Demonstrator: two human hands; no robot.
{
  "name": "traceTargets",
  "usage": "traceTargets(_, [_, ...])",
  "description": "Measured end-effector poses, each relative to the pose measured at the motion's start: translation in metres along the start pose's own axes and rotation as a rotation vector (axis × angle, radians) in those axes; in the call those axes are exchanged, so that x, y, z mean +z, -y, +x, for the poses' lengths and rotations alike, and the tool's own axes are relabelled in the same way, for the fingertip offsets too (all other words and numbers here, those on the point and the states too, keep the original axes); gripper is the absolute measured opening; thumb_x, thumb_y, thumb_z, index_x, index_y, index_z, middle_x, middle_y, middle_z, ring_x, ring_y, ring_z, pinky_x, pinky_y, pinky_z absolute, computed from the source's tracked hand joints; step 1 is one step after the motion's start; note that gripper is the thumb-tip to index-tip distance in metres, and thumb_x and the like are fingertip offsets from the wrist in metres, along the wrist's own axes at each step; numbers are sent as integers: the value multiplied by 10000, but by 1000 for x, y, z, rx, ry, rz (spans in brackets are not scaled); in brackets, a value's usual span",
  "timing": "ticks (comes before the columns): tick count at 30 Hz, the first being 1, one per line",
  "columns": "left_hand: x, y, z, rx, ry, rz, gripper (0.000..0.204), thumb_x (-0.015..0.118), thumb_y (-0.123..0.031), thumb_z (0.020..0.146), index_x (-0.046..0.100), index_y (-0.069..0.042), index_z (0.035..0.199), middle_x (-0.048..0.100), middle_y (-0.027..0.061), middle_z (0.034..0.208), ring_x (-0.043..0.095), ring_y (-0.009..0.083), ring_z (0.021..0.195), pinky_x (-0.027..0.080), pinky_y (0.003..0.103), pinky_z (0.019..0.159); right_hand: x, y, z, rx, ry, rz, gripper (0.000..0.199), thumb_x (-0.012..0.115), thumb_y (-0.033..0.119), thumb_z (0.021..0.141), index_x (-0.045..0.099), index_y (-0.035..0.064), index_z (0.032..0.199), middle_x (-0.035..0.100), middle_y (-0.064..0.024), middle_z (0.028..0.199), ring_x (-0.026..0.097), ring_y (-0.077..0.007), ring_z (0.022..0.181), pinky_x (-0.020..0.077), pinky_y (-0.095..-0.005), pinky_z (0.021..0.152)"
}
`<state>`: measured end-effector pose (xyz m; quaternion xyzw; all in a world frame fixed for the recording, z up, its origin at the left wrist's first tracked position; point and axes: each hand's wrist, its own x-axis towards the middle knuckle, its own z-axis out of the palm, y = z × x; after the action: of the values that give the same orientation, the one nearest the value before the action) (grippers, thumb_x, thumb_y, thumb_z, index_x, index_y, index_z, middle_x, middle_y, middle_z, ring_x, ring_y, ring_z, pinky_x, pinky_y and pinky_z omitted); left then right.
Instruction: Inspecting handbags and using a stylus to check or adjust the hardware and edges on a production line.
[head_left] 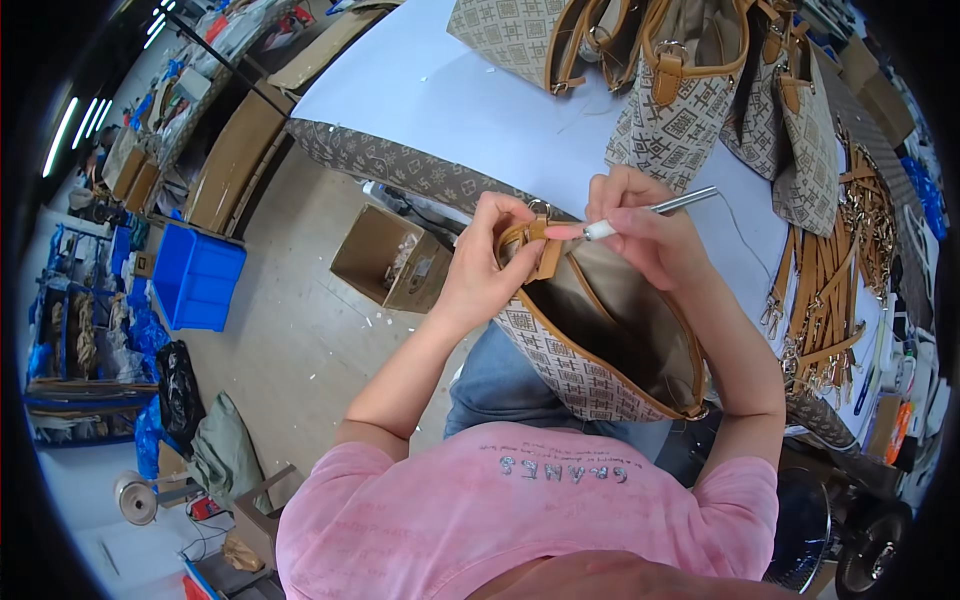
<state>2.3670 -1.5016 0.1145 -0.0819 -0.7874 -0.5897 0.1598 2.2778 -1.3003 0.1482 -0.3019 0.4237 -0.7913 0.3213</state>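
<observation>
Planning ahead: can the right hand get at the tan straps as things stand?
Probably not: the right hand holds a slim tool at the bag, though the tan straps lie mostly uncovered to its right.

Both arms are bent, the elbows spread wide toward the lower left and lower right of the person's torso (pixel 540 510), which fills the bottom of the frame. The left forearm (pixel 400 372) slants up and rightward to the left grip (pixel 490 268), just above centre, its thumb and fingers pinched together. The right forearm (pixel 742 350) leans up and leftward; the right grip (pixel 648 228) is curled closed, close beside the left one.
</observation>
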Motion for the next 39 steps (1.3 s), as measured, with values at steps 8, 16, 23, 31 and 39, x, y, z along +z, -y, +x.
traceTargets(8, [11, 0, 2, 99, -68, 81, 236, 691, -28, 794, 588, -40, 1006, 562, 124, 1117, 617, 210, 903, 481, 305, 793, 4, -8, -12, -6, -172, 60, 140, 595, 118, 861, 484, 57, 803, 500, -52, 785, 444, -98, 680, 376, -229, 663])
traceTargets(16, [17, 0, -6, 307, -212, 260, 131, 724, 32, 736, 689, -21, 851, 554, 124, 1212, 633, 210, 928, 507, 290, 724, 1, -18, -10, -48, -307, 23, 105, 550, 15, 885, 493, 53, 805, 502, -43, 771, 468, -76, 639, 381, -218, 578])
traceTargets(23, [12, 1, -5, 399, -168, 255, 110, 694, 70, 754, 692, -6, 834, 551, 152, 1228, 679, 199, 820, 528, 267, 687, 2, -14, -13, -40, -299, -342, 113, 571, 29, 889, 500, 41, 802, 524, -20, 768, 480, -56, 611, 380, -201, 567])
traceTargets(31, [15, 3, -9, 315, -112, 89, 111, 687, 85, 751, 692, 9, 831, 542, 162, 1238, 696, 224, 871, 550, 261, 680, 7, -15, -11, -109, -250, -535, 111, 607, 1, 872, 514, 27, 817, 535, -12, 778, 492, -43, 619, 373, -192, 571])
traceTargets(39, [15, 6, -8, 328, -103, 74, 171, 675, 103, 736, 724, 15, 875, 553, 178, 1222, 686, 190, 830, 553, 256, 703, 2, -19, -12, -105, -234, -611, 119, 627, -25, 857, 527, 28, 823, 535, -9, 785, 496, -40, 657, 384, -188, 595])
